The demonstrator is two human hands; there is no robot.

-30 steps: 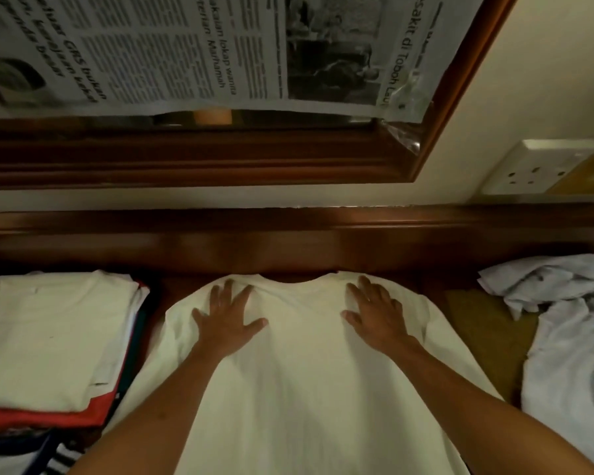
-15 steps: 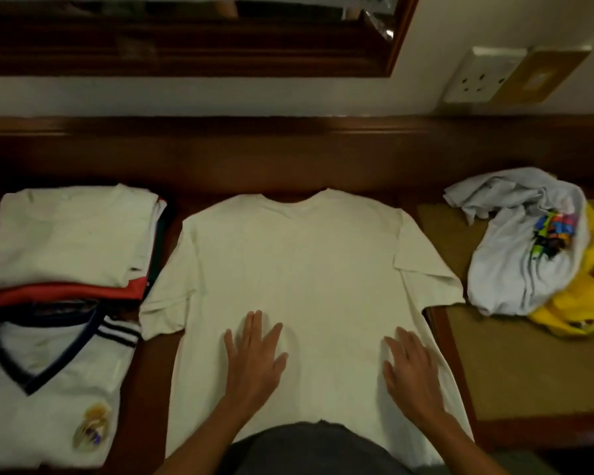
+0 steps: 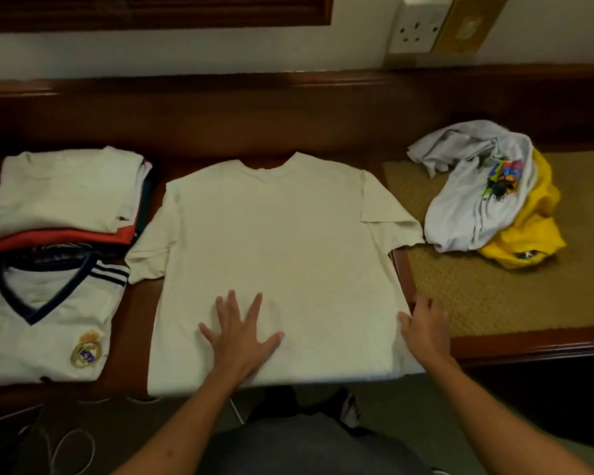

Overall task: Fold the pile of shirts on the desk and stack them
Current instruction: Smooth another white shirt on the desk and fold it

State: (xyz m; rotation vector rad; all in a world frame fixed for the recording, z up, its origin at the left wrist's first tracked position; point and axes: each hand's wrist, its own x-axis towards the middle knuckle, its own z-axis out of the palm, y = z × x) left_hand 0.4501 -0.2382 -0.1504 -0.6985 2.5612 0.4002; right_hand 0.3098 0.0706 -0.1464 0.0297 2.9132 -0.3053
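Head view, only cam I've got. Cream tee (image 3: 275, 255) laid flat, back up, mid-desk (image 3: 220, 118), collar toward the back edge, hem hanging just over the front edge. Sleeves out both sides, the right one lapping onto the woven mat (image 3: 494, 296).

Left hand (image 3: 240, 334) flat on the lower part of the tee, fingers spread wide, palm pressing the cloth down near the front edge. Right hand (image 3: 426, 327) at the tee's right side seam, low down, fingers loosely fanned and touching the edge; can't tell if it's pinching cloth yet or just resting there.

Handling, my read: light, limp cotton, no stiffness, will slide a bit on the polished wood and drag wrinkles if pulled one-handed. Best hold is probably along that right seam, shoulder and hem, w/ the left hand pinning the middle as an anchor while the side comes over.

Folded stack (image 3: 66, 197) sits at the left end toward the back edge, white football jersey (image 3: 45, 323) at the front-left corner. Unfolded pile, white tee (image 3: 477, 200) over yellow shirt (image 3: 528, 241), on the mat at the right end, well apart from both hands.
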